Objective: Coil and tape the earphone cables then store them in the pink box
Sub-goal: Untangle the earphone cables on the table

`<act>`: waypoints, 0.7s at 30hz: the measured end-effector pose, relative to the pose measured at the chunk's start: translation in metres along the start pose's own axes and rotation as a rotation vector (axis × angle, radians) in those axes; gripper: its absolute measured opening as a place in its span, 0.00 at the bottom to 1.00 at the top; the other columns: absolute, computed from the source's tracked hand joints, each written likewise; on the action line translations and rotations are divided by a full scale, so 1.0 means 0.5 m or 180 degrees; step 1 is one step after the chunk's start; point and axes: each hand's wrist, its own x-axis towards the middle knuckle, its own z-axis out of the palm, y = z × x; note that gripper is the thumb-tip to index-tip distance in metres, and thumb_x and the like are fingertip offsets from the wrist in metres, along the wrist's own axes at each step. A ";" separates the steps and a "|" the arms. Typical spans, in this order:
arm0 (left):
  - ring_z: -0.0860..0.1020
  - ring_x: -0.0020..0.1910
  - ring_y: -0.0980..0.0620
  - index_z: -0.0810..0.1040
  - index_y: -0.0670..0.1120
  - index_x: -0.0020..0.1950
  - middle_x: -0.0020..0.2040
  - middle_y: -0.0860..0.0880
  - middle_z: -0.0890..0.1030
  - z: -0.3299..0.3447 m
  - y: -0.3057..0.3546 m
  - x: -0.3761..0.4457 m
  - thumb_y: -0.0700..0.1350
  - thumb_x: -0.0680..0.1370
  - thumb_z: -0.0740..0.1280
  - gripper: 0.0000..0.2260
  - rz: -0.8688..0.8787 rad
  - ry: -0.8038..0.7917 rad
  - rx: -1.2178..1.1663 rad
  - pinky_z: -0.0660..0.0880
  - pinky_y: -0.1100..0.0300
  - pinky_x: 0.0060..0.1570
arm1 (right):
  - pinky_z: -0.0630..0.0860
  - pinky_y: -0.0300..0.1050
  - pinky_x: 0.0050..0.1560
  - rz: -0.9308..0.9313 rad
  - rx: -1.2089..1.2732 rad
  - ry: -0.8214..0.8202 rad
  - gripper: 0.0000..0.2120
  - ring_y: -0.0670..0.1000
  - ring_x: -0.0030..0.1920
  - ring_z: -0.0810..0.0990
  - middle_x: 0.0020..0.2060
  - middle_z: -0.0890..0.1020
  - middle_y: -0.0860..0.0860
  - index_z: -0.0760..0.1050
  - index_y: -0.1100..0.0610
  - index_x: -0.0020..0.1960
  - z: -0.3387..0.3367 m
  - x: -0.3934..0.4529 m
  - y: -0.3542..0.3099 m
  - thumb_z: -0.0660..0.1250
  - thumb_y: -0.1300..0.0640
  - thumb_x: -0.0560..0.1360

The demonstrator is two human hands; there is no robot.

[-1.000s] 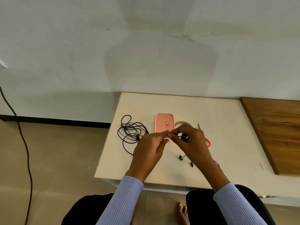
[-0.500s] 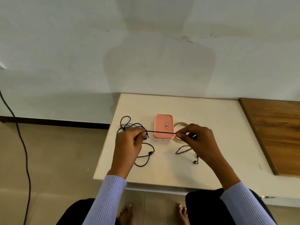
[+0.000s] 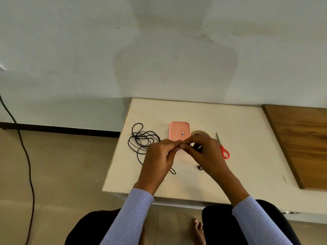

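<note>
since half a second ago the 2 hands have been brought together; the stretched span of cable between them has closed. left hand (image 3: 160, 156) and right hand (image 3: 206, 152) are shown fingertip to fingertip just in front of the pink box (image 3: 179, 130), each pinching 1 earphone cable (image 3: 173, 171), presumably to lay a loop onto the coil kept in the right hand. 1 earbud (image 3: 199, 167) hangs near the worktop (image 3: 247, 138). 1 second cable (image 3: 141, 138) lies tangled left of the closed box. 1 tape roll (image 3: 200, 133) and 1 pair of scissors (image 3: 223, 147) are set within reach, judged ready for binding.
</note>
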 end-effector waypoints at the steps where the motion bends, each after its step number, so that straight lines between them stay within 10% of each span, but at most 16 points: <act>1: 0.81 0.43 0.57 0.82 0.45 0.55 0.45 0.49 0.85 -0.004 -0.003 0.002 0.40 0.76 0.68 0.09 0.0001 0.0038 -0.0015 0.72 0.74 0.45 | 0.70 0.32 0.34 0.0008 0.0037 -0.0014 0.02 0.44 0.36 0.74 0.34 0.77 0.39 0.82 0.54 0.42 -0.002 0.002 0.000 0.73 0.59 0.70; 21: 0.77 0.42 0.60 0.78 0.45 0.62 0.56 0.51 0.81 -0.015 -0.007 0.008 0.35 0.77 0.61 0.16 -0.0760 -0.0014 -0.0263 0.69 0.78 0.44 | 0.76 0.31 0.37 0.0604 0.0630 -0.0165 0.05 0.42 0.32 0.80 0.34 0.83 0.46 0.81 0.60 0.46 -0.012 0.001 -0.002 0.72 0.63 0.70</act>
